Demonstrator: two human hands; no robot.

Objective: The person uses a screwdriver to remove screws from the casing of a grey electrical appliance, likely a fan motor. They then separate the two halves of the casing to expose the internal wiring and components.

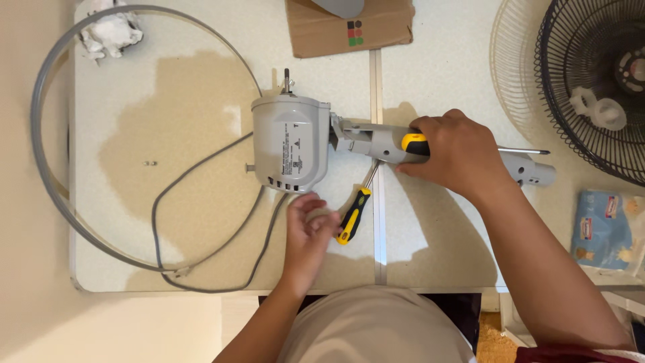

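Note:
A grey fan motor housing lies on the white table, its grey neck running to the right. My right hand is closed over the neck and over a yellow-and-black screwdriver, whose shaft sticks out to the right. My left hand sits just below the housing with its fingers curled; I cannot see whether anything is in them. A second yellow-and-black screwdriver lies on the table beside that hand.
A grey ring and a grey cord lie at the left, with two small screws inside the ring. Crumpled tissue and cardboard sit at the back. Black and white fan grilles and a blue packet are at the right.

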